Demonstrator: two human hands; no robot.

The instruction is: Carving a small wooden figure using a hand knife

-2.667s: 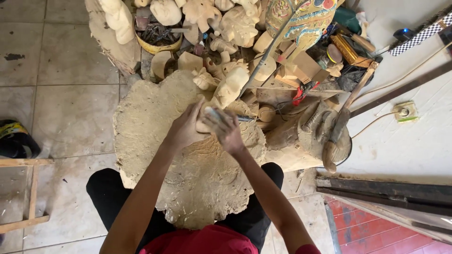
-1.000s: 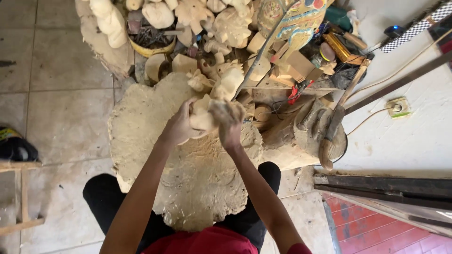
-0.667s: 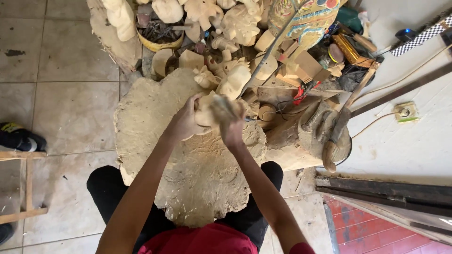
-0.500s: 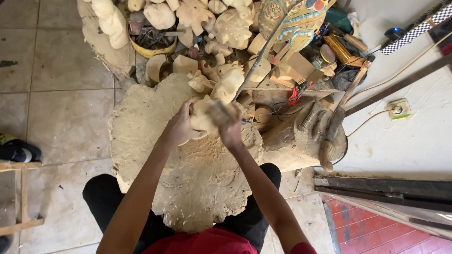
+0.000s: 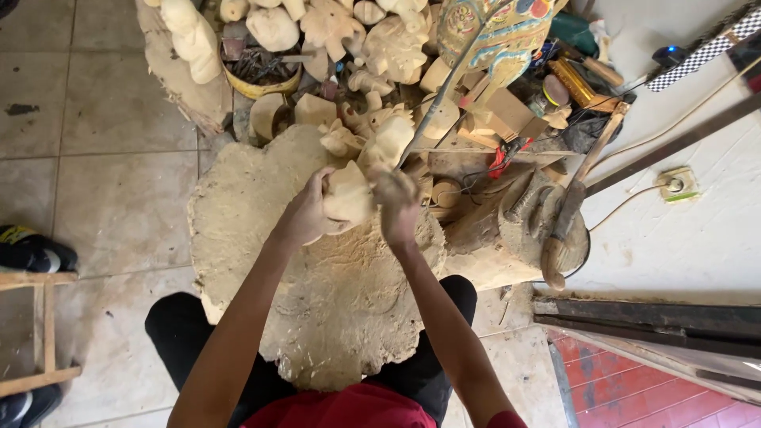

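Head view: left hand [image 5: 305, 215] cups carving [image 5: 349, 196].

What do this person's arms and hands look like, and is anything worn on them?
Both arms are bare from shoulder to wrist, slim and long. The left hand and right hand wear no gloves, and no rings or watch show. Short red sleeves edge the shoulders; the right hand is blurred.

I see one brown cardboard box [image 5: 507, 111] in the clutter at the top; no labels, signs or screens I can make out.
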